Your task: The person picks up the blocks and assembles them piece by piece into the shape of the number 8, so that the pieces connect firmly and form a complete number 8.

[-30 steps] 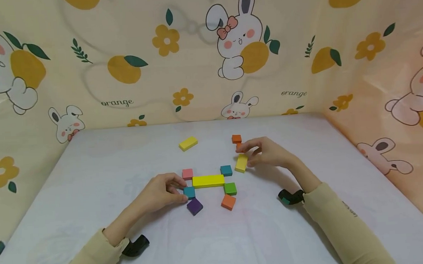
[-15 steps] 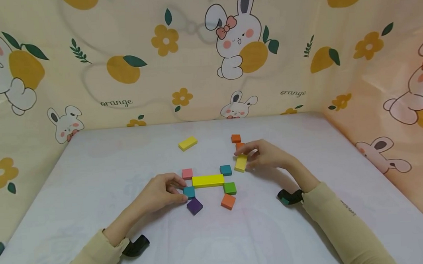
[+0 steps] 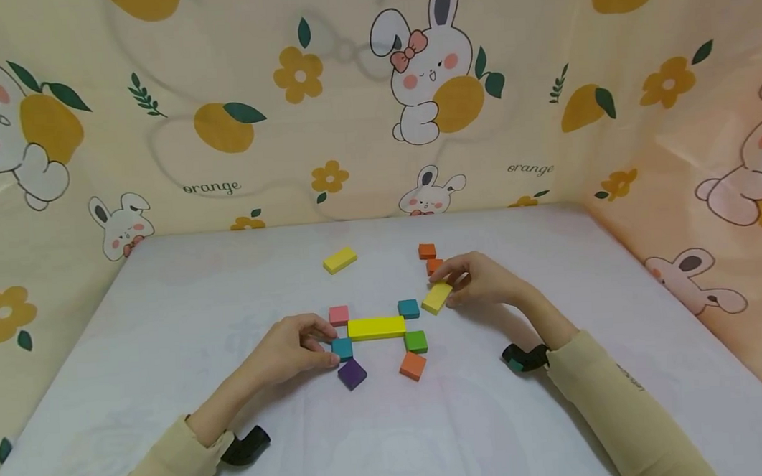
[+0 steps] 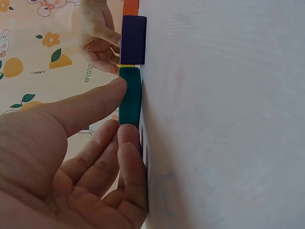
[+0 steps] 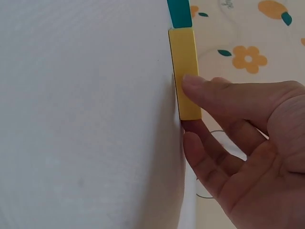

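My left hand [image 3: 286,349] pinches a small teal block [image 3: 342,348] lying at the left end of a long yellow block [image 3: 376,328]. In the left wrist view the thumb sits on one side of that teal block [image 4: 131,100], with fingertips at its other end. My right hand [image 3: 486,279] holds a shorter yellow block [image 3: 436,299], which lies slanted beyond the right end of the long one. The right wrist view shows the thumb on this yellow block's face [image 5: 185,55] and fingers at its near end. A second teal block [image 3: 408,308] lies just left of it.
Around the long block lie a pink block [image 3: 338,315], a green block [image 3: 416,342], a purple block [image 3: 352,375] and an orange block [image 3: 413,366]. Farther back are another yellow block [image 3: 340,260] and two orange blocks, one [image 3: 427,251] behind the other [image 3: 433,266].
The short yellow block has turned clockwise under my right hand, its far end swinging right. My left hand stays on the teal block.
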Motion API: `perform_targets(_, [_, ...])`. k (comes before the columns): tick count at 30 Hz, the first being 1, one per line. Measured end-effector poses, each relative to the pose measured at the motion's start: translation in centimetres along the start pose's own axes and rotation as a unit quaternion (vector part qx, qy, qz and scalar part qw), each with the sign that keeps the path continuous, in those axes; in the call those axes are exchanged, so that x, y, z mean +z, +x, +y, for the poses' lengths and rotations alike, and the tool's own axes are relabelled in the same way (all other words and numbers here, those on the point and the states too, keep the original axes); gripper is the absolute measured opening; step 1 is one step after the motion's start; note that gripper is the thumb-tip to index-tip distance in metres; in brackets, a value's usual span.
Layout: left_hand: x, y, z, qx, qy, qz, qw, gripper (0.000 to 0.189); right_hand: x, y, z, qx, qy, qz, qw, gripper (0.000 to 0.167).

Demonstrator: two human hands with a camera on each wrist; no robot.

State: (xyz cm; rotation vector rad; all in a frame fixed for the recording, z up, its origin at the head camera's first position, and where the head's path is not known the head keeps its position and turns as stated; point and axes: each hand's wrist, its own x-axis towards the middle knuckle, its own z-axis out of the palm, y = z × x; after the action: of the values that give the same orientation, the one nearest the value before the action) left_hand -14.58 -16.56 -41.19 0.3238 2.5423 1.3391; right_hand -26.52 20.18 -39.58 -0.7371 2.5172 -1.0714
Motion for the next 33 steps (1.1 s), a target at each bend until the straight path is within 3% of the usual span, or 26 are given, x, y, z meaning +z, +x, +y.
perform_targets(5, [0.04,0.01,-0.04,0.003,-0.004,-0.001,1.0000,0.032,0.15,-0.14,-0.06,0.008,-0.002,0.009,0.9999,0.039])
perform_targets(15, [0.00,-0.07,-0.11,0.014,-0.006,-0.007,0.9999,0.032,0.30,0.04,0.35,-0.016,0.002,-0.006,0.9999,0.039])
perform_targets(33, [-0.06,-0.12,-0.07,0.016,-0.004,-0.006,0.9998,0.032,-0.02,-0.05,0.09,-0.006,-0.013,-0.004,0.9999,0.039])
